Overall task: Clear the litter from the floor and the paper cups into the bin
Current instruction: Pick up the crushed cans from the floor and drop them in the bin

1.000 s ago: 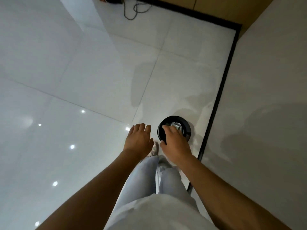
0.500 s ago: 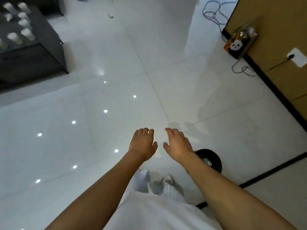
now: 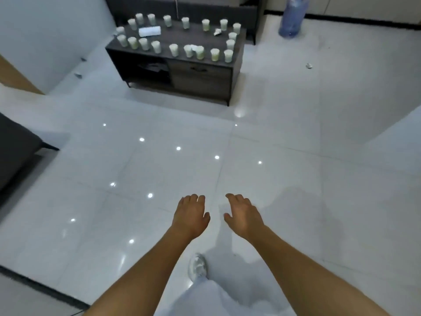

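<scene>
Two scraps of litter lie by the left wall. My left hand and right hand hang loose, holding nothing. Paper cups crowd the dark table ahead; another scrap sits farther right.

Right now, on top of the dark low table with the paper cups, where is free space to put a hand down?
The middle strip of the low table top is mostly bare, bordered by the far and near rows of paper cups, between the lying white roll and a crumpled scrap. The left end and right edge are crowded.
</scene>
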